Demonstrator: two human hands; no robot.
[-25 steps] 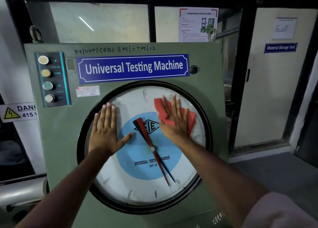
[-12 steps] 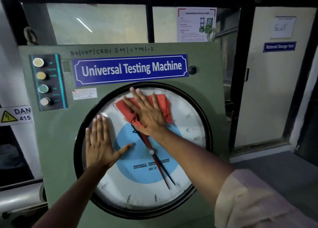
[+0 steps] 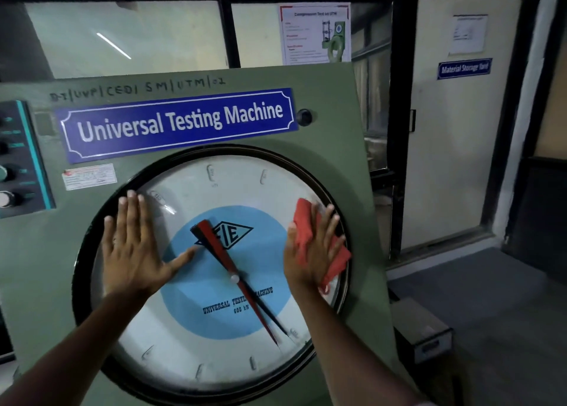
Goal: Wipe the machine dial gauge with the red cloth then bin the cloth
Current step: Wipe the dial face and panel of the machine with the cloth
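The round dial gauge (image 3: pixel 214 338) fills the front of the green machine (image 3: pixel 331 123); it has a black rim, a white face, a blue centre and a red pointer. My right hand (image 3: pixel 310 252) presses the red cloth (image 3: pixel 306 231) flat against the glass at the dial's right edge, fingers spread over it. My left hand (image 3: pixel 135 246) lies flat and bare on the glass at the dial's left side, fingers apart, thumb towards the pointer hub.
A button panel (image 3: pixel 21 157) sits at the machine's upper left and a blue nameplate (image 3: pixel 178 123) above the dial. Right of the machine are a door marked Material Storage Yard (image 3: pixel 463 68), grey floor and a dark metal box (image 3: pixel 420 329). No bin is in view.
My right hand swept the cloth from the dial's upper right to its top centre, then back to the right edge. The left hand stayed flat on the glass. The camera moved closer.
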